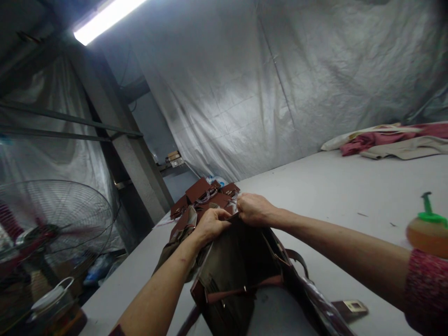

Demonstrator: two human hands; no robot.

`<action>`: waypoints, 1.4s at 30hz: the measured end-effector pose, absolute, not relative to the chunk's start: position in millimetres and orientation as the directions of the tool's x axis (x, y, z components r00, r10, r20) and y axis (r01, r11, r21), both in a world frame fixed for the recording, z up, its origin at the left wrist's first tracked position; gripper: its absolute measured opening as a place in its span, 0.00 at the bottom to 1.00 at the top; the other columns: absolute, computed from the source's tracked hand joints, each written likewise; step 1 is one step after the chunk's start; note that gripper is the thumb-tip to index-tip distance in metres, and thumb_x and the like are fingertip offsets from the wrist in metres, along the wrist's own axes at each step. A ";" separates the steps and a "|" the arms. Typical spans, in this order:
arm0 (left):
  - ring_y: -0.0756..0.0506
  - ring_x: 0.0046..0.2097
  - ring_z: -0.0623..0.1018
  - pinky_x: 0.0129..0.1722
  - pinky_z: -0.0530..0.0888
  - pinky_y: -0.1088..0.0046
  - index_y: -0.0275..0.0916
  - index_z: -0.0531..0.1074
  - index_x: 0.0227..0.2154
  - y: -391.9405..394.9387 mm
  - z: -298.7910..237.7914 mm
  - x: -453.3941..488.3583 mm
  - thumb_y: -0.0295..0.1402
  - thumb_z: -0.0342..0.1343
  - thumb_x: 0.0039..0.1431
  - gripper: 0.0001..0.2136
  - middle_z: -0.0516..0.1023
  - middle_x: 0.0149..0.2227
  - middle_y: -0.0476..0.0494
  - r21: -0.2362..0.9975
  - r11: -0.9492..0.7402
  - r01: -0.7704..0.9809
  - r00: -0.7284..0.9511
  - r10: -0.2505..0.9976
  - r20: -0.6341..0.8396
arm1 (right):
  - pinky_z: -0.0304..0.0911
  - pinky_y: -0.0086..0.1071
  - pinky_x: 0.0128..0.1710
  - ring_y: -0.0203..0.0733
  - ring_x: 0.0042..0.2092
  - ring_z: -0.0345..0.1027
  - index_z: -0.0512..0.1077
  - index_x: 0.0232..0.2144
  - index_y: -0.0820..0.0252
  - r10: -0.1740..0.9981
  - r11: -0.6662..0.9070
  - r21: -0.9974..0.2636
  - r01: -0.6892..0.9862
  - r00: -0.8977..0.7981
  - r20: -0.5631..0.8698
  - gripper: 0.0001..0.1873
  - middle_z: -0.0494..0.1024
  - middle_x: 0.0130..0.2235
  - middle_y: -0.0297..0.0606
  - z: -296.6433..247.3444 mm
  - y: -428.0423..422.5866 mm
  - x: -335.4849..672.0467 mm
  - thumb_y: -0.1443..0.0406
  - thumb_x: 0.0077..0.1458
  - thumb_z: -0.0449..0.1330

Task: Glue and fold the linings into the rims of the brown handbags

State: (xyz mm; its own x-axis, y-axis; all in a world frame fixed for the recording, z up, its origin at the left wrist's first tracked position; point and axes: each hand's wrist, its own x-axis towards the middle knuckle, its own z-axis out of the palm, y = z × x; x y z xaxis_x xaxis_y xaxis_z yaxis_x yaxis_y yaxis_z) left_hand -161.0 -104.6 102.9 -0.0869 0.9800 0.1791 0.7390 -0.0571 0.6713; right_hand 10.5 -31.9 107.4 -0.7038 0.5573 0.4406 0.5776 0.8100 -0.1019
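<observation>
A brown handbag with a dark olive lining lies open on the white table in front of me, its mouth facing me. At its far edge, my left hand pinches the rim between thumb and fingers. Close beside it, my right hand is closed in a fist on the same rim. Any small thing inside the right fist is hidden. Plastic-wrapped straps run down the bag's right side, and a flap with a metal clasp plate rests on the table there.
Several brown bags are heaped beyond my hands on the white table. An orange glue bottle with a green cap stands at right. Folded pink and beige cloth lies behind. To the left are a fan and a lidded jar.
</observation>
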 end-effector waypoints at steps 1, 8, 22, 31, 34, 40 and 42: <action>0.53 0.23 0.68 0.25 0.64 0.78 0.33 0.79 0.32 -104.9 103.4 -161.1 0.30 0.61 0.41 0.12 0.75 0.23 0.49 0.704 -0.055 0.708 -0.081 0.984 0.159 | 0.58 0.31 0.27 0.48 0.34 0.73 0.78 0.30 0.62 0.562 0.807 -0.106 0.580 -0.701 0.438 0.11 0.80 0.33 0.49 107.8 -32.9 9.9 0.69 0.46 0.56; 0.52 0.23 0.67 0.24 0.61 0.77 0.33 0.76 0.23 -101.2 103.7 -149.2 0.41 0.61 0.44 0.13 0.72 0.20 0.50 0.595 0.004 0.804 -0.195 0.947 0.257 | 0.58 0.32 0.29 0.49 0.34 0.72 0.77 0.26 0.61 0.588 0.805 -0.213 0.554 -0.691 0.422 0.07 0.79 0.32 0.48 108.2 -32.6 4.6 0.66 0.47 0.59; 0.48 0.25 0.71 0.24 0.60 0.75 0.38 0.68 0.18 -176.4 106.5 -179.7 0.36 0.53 0.49 0.09 0.71 0.19 0.49 0.397 0.356 0.846 -0.500 0.788 0.359 | 0.60 0.32 0.34 0.42 0.34 0.68 0.71 0.33 0.61 0.685 0.623 -0.761 0.184 -0.598 0.416 0.18 0.76 0.31 0.37 78.7 -34.8 90.3 0.53 0.55 0.52; 0.41 0.50 0.67 0.43 0.66 0.69 0.43 0.69 0.41 -160.6 130.8 -145.7 0.26 0.62 0.37 0.23 0.67 0.50 0.44 -0.046 0.093 0.995 -0.068 0.915 0.398 | 0.61 0.31 0.32 0.40 0.33 0.68 0.65 0.34 0.58 0.738 0.566 -0.815 0.122 -0.516 0.435 0.11 0.74 0.32 0.35 37.5 -30.1 81.0 0.60 0.49 0.59; 0.42 0.49 0.66 0.45 0.66 0.67 0.44 0.71 0.37 -146.0 127.0 -135.5 0.27 0.62 0.42 0.16 0.67 0.46 0.47 -0.056 -0.041 0.998 0.059 0.927 0.370 | 0.61 0.30 0.30 0.39 0.31 0.67 0.64 0.31 0.58 0.766 0.573 -0.811 0.118 -0.431 0.478 0.09 0.73 0.30 0.33 30.2 -26.3 77.4 0.61 0.49 0.59; 0.44 0.43 0.67 0.43 0.66 0.68 0.39 0.67 0.30 -137.0 114.4 -140.4 0.24 0.60 0.44 0.10 0.68 0.38 0.46 -0.035 0.002 0.999 0.015 0.870 0.493 | 0.61 0.31 0.28 0.37 0.26 0.67 0.63 0.29 0.57 0.773 0.544 -0.839 0.030 -0.408 0.486 0.06 0.71 0.26 0.30 28.1 -30.6 78.8 0.63 0.49 0.57; 0.45 0.43 0.67 0.43 0.67 0.69 0.39 0.66 0.31 -140.5 113.7 -141.7 0.24 0.61 0.44 0.11 0.68 0.38 0.46 -0.031 -0.001 1.000 0.018 0.847 0.531 | 0.61 0.30 0.27 0.37 0.25 0.67 0.64 0.30 0.56 0.784 0.534 -0.845 0.039 -0.397 0.477 0.06 0.72 0.25 0.30 28.2 -30.1 79.0 0.63 0.50 0.58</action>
